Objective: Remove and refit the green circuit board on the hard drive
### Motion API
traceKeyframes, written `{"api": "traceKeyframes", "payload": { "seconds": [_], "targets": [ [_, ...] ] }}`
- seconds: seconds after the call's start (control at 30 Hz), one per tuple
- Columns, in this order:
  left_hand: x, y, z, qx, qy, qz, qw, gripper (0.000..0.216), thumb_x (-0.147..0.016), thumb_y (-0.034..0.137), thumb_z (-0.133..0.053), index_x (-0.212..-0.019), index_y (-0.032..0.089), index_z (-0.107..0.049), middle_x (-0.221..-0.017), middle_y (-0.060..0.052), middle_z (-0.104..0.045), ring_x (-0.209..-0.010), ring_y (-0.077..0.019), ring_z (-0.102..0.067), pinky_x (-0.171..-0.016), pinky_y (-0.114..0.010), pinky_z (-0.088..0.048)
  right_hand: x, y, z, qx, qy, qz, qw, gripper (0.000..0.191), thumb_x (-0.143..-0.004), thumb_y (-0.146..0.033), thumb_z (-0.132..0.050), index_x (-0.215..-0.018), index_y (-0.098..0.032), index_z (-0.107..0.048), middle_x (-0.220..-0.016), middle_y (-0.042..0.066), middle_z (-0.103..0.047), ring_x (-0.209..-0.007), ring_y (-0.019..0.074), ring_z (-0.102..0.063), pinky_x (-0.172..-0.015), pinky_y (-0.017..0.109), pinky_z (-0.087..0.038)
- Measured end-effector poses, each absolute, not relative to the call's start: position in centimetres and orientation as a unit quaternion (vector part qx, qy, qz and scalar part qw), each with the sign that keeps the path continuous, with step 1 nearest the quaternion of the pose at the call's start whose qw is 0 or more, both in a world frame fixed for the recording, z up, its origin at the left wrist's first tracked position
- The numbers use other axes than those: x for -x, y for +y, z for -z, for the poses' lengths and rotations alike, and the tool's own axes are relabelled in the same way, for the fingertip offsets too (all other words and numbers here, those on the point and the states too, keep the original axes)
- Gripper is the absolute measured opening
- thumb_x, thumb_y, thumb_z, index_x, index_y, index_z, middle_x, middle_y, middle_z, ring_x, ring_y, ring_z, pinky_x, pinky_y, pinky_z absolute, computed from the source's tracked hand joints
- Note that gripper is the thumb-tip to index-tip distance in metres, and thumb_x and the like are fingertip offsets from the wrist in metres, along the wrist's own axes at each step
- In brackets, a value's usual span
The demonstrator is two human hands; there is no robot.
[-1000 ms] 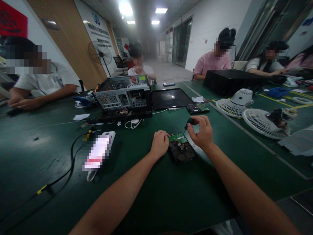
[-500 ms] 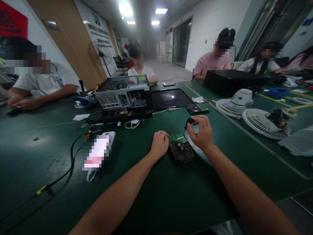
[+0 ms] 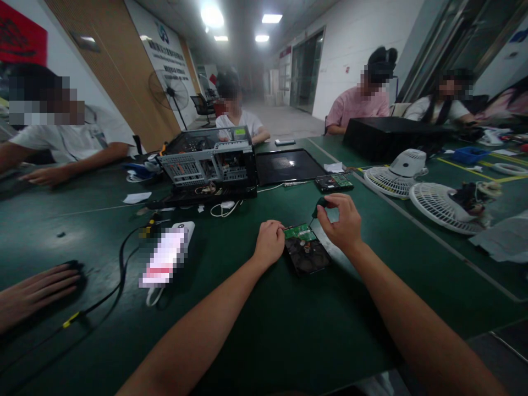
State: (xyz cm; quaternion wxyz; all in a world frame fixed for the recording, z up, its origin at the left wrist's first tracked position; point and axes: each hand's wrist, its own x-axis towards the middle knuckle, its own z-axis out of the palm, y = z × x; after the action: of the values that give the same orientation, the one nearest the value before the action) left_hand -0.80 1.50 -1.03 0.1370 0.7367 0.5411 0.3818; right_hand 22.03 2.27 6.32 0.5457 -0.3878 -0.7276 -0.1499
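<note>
A hard drive (image 3: 306,251) lies on the green table (image 3: 289,330) with its green circuit board facing up. My left hand (image 3: 269,242) is curled into a loose fist and presses against the drive's left edge. My right hand (image 3: 341,220) pinches the dark round handle of a small screwdriver (image 3: 320,207), which stands nearly upright over the drive's far right corner. The screwdriver's tip is too thin to make out.
An opened computer case (image 3: 210,162) and a black side panel (image 3: 286,165) lie beyond. A second drive (image 3: 334,182) sits farther right, with dismantled white fans (image 3: 412,187). A phone (image 3: 165,256) and black cable (image 3: 119,264) lie left. Another person's hand (image 3: 35,291) rests at the left edge. Several people sit around.
Another person's hand has come into view at the left edge of the table. My right hand has shifted slightly on the screwdriver handle; my left hand stays put.
</note>
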Motion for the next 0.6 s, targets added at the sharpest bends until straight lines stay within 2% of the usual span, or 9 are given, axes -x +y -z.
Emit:
{"api": "traceKeyframes", "payload": {
  "seconds": [0.17, 0.33, 0.6],
  "targets": [
    [0.84, 1.47, 0.98, -0.736, 0.541, -0.383, 0.139, 0.023, -0.093, 0.009, -0.050, -0.096, 0.019, -0.071, -0.108, -0.008, -0.069, -0.111, -0.0235, -0.060, -0.103, -0.039, -0.049, -21.87, 2.15, -6.44, 0.384, -0.731, 0.138, 0.547, 0.033, -0.087, -0.021, -0.069, -0.118, -0.023, -0.058, -0.109, 0.010, -0.064, -0.089, 0.0223, -0.066, -0.076, 0.040, -0.060],
    [0.80, 1.52, 1.07, -0.734, 0.542, -0.384, 0.140, 0.023, -0.093, 0.010, -0.050, -0.096, 0.019, -0.071, -0.108, -0.008, -0.068, -0.111, -0.0234, -0.059, -0.103, -0.039, -0.049, -21.77, 2.25, -6.35, 0.364, -0.739, 0.107, 0.556, 0.034, -0.087, -0.018, -0.066, -0.118, -0.024, -0.054, -0.122, 0.012, -0.066, -0.106, 0.0256, -0.066, -0.080, 0.042, -0.061],
    [0.80, 1.62, 1.15, -0.737, 0.538, -0.384, 0.141, 0.023, -0.093, 0.009, -0.050, -0.096, 0.019, -0.071, -0.108, -0.008, -0.069, -0.110, -0.0237, -0.060, -0.103, -0.040, -0.048, -21.95, 2.30, -6.30, 0.387, -0.728, 0.142, 0.547, 0.032, -0.085, -0.023, -0.070, -0.114, -0.023, -0.057, -0.106, 0.009, -0.063, -0.089, 0.0228, -0.064, -0.077, 0.042, -0.059]
  ]
}}
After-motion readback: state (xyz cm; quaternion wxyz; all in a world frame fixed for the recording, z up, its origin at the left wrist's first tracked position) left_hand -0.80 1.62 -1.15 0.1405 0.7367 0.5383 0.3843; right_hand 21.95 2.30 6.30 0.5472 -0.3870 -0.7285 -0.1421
